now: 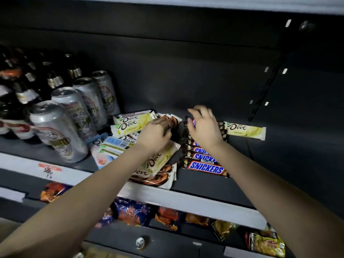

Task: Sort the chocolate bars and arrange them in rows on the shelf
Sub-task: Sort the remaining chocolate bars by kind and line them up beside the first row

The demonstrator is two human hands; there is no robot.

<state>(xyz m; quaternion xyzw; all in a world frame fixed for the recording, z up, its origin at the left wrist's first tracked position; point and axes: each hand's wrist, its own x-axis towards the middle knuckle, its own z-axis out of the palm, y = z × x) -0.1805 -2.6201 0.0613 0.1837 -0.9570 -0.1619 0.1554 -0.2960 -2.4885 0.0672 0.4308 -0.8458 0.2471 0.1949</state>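
- The left hand [156, 134] grips a brown Dove bar [172, 121] at the back of the Dove pile [158, 164].
- The right hand [203, 128] pinches a Snickers bar [193, 122] behind the Snickers row [206, 167] on the shelf [204, 185].
- A yellow Dove bar [245, 130] lies alone, further right.

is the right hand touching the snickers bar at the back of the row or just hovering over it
Touching. The head view shows the right hand with thumb and fingers curled round the rearmost Snickers bar, its wrapper showing between them.
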